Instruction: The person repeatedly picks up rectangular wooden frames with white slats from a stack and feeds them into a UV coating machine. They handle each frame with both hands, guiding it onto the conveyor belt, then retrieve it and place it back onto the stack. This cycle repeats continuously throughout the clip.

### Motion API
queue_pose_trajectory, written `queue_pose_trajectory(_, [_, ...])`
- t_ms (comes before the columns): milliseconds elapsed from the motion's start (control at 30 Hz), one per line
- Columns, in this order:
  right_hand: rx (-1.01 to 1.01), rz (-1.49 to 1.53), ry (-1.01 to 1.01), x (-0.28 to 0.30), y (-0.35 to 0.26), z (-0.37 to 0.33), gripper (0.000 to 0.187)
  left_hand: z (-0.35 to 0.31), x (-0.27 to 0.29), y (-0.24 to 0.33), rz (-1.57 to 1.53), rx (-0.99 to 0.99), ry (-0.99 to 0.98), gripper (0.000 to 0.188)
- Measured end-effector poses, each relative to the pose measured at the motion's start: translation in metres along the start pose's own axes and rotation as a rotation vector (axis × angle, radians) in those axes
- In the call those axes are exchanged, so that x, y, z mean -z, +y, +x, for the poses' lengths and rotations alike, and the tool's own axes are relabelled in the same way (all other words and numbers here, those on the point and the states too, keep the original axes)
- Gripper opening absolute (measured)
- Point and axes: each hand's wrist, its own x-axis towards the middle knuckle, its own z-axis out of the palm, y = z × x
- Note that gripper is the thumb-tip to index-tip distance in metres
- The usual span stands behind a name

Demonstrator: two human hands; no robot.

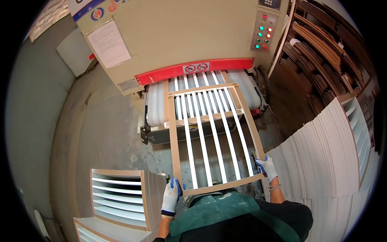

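I hold a slatted frame [175, 141] with tan edges and several white slats, tilted in front of me. My left hand [171, 195], in a white glove with a blue grip face, is closed on its near left corner. My right hand [267, 167], gloved the same way, grips the near right corner. The far end of this frame overlaps a second slatted frame [165, 94], which lies on a pale conveyor belt [155, 107]. That second frame runs partly under the machine's red guard [225, 64], where its far end is hidden.
A large beige machine [181, 36] stands ahead, with a lit control panel [264, 34] at upper right. Stacks of slatted frames stand at my left [155, 197] and right [318, 149]. Brown boards [316, 40] sit on racks at far right. A grey wall [32, 105] runs along the left.
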Motion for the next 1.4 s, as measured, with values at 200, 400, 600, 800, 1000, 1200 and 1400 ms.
queue_pose_trajectory(200, [0.001,0.054,-0.024,0.003,0.008,-0.005,0.017,-0.006,0.003,0.004,-0.05,0.098,-0.076,0.034])
queue_pose_trajectory(400, [-0.044,0.052,-0.026,0.006,0.012,-0.008,0.019,-0.017,0.001,0.011,0.213,0.004,-0.019,0.034])
queue_pose_trajectory(600, [-0.078,-0.011,0.012,0.005,0.009,-0.014,0.024,-0.025,0.0,0.022,0.158,-0.122,0.026,0.034])
queue_pose_trajectory(800, [-0.054,-0.078,0.02,0.008,0.006,-0.015,0.033,-0.021,-0.002,0.031,-0.057,0.048,0.001,0.036])
queue_pose_trajectory(1000, [-0.06,-0.094,0.017,0.007,0.004,-0.014,0.035,-0.012,-0.007,0.01,-0.135,0.158,-0.009,0.038])
queue_pose_trajectory(1200, [-0.092,-0.097,0.015,0.008,0.003,-0.011,0.041,-0.001,-0.01,0.002,-0.083,0.202,-0.044,0.039])
queue_pose_trajectory(1400, [-0.093,-0.118,0.011,0.008,0.006,-0.007,0.043,-0.012,-0.005,0.03,-0.009,0.133,-0.02,0.04])
